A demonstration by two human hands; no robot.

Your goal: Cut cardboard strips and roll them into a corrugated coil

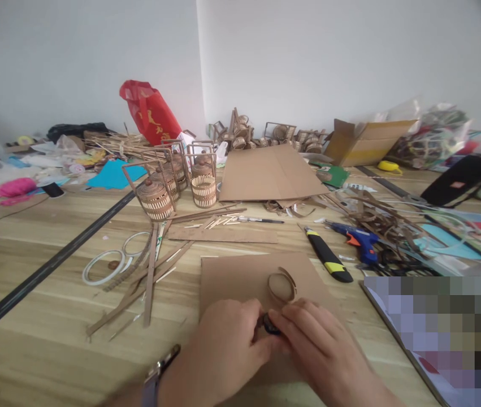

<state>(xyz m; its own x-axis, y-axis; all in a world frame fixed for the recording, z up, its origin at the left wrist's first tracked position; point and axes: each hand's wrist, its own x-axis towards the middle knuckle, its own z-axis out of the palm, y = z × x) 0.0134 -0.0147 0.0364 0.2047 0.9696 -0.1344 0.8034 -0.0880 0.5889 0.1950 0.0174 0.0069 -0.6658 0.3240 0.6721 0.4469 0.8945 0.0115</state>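
My left hand point(223, 345) and my right hand point(316, 347) meet over a brown cardboard sheet point(240, 277) at the near edge of the wooden table. Both are closed, their fingertips pinching a small dark object point(271, 325) between them; I cannot make out what it is. Just beyond my fingers a small round cardboard disc with a curled strip rim point(281, 286) lies on the sheet. A watch strap point(159, 370) shows on my left wrist.
A black-and-yellow utility knife point(328, 255) and a blue glue gun point(359, 240) lie to the right. Cardboard strips point(147, 277) and tape rings point(104, 265) lie to the left. Small woven cardboard lanterns point(176, 183), a folded cardboard sheet point(265, 172), a red bag point(151, 113) and clutter sit farther back.
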